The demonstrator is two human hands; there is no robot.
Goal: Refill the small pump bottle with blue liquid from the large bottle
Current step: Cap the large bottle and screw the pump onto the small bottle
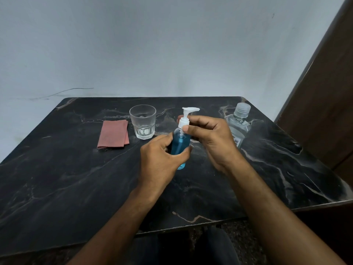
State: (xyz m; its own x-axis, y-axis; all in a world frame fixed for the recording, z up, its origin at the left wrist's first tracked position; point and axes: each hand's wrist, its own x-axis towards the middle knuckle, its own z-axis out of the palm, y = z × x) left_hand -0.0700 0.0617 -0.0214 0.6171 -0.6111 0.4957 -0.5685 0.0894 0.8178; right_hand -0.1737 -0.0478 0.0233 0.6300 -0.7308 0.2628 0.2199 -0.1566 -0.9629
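Gripping the small pump bottle (179, 144) of blue liquid, the left hand (160, 157) curls round its body; the right hand (208, 136) pinches its white collar; the large bottle (238, 123) stands just beyond the right hand on the tabletop (76, 178).

We see a black marbled worktop (76, 178), pink cloth (113, 134), blue bottle (179, 145) with white pump (186, 116), clear glass (142, 121).
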